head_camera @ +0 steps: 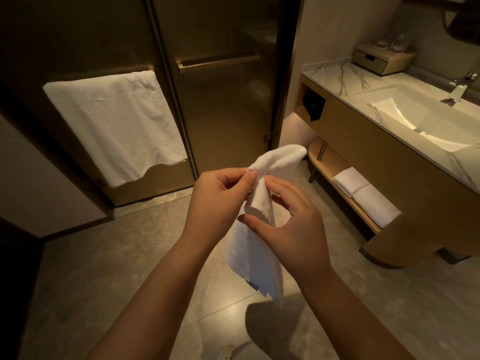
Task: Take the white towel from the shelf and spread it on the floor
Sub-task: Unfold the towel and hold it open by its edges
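Small white terry towel [255,261] is off the low wooden shelf [327,169] and hangs bunched above the grey-beige tiled floor [124,255], left hand [220,196] pinching its top edge and right hand [293,227] pinching a fold just below, likely to find corners for spreading.

Head-worn, wide-angle, looking down at floor [104,268]

Glass doors [220,100], marble vanity [337,76], tiled floor [130,255]

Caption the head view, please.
Left hand and right hand hold a white towel hanging above the bathroom floor.
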### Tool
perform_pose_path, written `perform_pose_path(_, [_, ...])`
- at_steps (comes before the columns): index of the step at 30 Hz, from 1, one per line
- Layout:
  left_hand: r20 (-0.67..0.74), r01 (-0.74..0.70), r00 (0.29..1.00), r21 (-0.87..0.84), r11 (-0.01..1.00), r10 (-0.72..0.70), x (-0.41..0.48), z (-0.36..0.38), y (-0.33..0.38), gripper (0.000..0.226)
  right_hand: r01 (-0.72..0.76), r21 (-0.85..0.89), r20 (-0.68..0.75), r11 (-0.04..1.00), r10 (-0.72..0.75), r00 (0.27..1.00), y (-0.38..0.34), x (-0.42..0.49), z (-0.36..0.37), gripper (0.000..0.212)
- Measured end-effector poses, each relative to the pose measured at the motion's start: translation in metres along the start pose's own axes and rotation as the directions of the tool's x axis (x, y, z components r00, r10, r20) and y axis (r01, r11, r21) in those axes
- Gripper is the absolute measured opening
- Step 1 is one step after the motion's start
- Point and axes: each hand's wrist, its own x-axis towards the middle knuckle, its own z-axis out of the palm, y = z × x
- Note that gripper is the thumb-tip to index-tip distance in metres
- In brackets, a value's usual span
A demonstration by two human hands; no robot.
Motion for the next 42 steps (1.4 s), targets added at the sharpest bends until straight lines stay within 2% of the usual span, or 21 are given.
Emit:
perform_pose_path(6, [0.002, 0.032, 0.999, -0.009, 0.999, -0.032, -0.002, 0.005, 0.000, 0.016, 0.052, -0.089, -0.043, 0.995, -0.056, 0.998, 0.003, 0.000, 0.006, 0.058])
perform_pose_path(13, [0.017, 0.016, 1.000, -0.036, 0.999, -0.016, -0.002, 0.003, -0.003, 0.015, 0.016, -0.044, -0.117, 0.999, -0.021, 0.993, 0.007, -0.004, 0.010, 0.040])
perform_pose_path(17, [-0.005, -0.002, 1.000, -0.019, 1.000, 0.002, -0.002, 0.005, -0.004, 0.013, -0.031, 0.001, -0.134, 1.000, 0.031, 0.990, 0.004, -0.004, 0.013, 0.041])
perform_pose_path(20, [-0.019, -0.026, 0.999, -0.004, 1.000, 0.026, -0.003, 0.006, -0.005, 0.012, -0.019, -0.023, -0.131, 1.000, 0.015, 0.991, 0.003, -0.004, 0.014, 0.046])
perform_pose_path(23, [-0.027, -0.038, 0.999, 0.002, 0.999, 0.038, -0.004, 0.006, -0.006, 0.011, -0.023, -0.013, -0.145, 1.000, 0.021, 0.989, 0.006, -0.003, 0.014, 0.041])
perform_pose_path(31, [-0.097, -0.075, 0.991, 0.131, 0.988, 0.089, 0.003, -0.009, -0.012, 0.014, -0.077, 0.035, -0.152, 0.996, 0.082, 0.985, 0.017, 0.006, -0.004, 0.025])
perform_pose_path(35, [-0.176, -0.088, 0.976, 0.228, 0.970, 0.130, 0.008, -0.020, -0.018, 0.013, -0.154, -0.005, -0.243, 0.988, 0.148, 0.959, 0.028, 0.011, -0.022, 0.042])
perform_pose_path(39, [-0.219, -0.099, 0.960, 0.316, 0.944, 0.174, 0.010, -0.024, -0.022, 0.014, -0.193, -0.087, -0.319, 0.977, 0.157, 0.935, 0.042, 0.014, -0.041, 0.023])
perform_pose_path(42, [-0.219, -0.131, 0.949, 0.384, 0.914, 0.228, 0.010, -0.024, -0.022, 0.016, -0.247, -0.133, -0.322, 0.960, 0.193, 0.927, 0.049, 0.013, -0.055, 0.025])
